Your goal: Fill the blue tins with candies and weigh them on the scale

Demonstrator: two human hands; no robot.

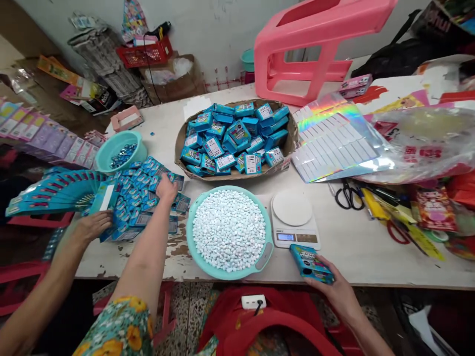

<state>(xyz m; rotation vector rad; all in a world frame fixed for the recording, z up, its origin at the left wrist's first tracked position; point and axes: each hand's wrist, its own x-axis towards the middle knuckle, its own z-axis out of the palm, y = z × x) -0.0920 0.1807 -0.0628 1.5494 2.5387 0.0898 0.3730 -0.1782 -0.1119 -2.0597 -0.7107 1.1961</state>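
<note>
My left hand (167, 190), arm stretched forward, has its fingers closed round the edge of a small blue carton (176, 180) at the right of a pile of similar cartons (135, 190). My hand's back partly hides the grip. Near the table's front edge, my right hand (331, 277) holds a blue candy box (310, 263) tilted, just in front of the white kitchen scale (293, 212). Between my hands sits a turquoise colander-like basin (267, 252) full of small pale candies (228, 230). Behind it, a cut cardboard box (237, 177) holds many blue candy boxes (237, 136).
At left, another person's hand (94, 223) touches a blue carton beside fanned flat cartons (55, 190). A turquoise bowl (122, 153) holds small blue-wrapped pieces. Holographic sheets (337, 138), scissors (349, 194) and a pink stool (315, 49) occupy the right and back.
</note>
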